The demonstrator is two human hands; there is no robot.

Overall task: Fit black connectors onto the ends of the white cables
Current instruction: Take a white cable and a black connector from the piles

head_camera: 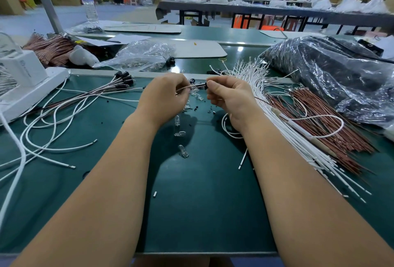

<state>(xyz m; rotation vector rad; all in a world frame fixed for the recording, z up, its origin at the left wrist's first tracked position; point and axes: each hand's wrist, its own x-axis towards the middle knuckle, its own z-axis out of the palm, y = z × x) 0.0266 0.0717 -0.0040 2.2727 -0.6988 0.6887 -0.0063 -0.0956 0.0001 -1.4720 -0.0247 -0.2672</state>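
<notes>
A person's two hands meet above a green table, working a thin cable into a black connector. The left hand pinches the cable with curled fingers; the right hand pinches the connector between thumb and forefinger, its other fingers curled. The connector sits in the air between both hands, just above a scatter of clear bulbs and black bits on the table. To the left, finished cables with black connectors at their far ends fan across the table beside a white device. To the right lies a bundle of white cables, touching a bundle of brown wires. Behind them rests a dark plastic bag; a clear bag lies further left.
</notes>
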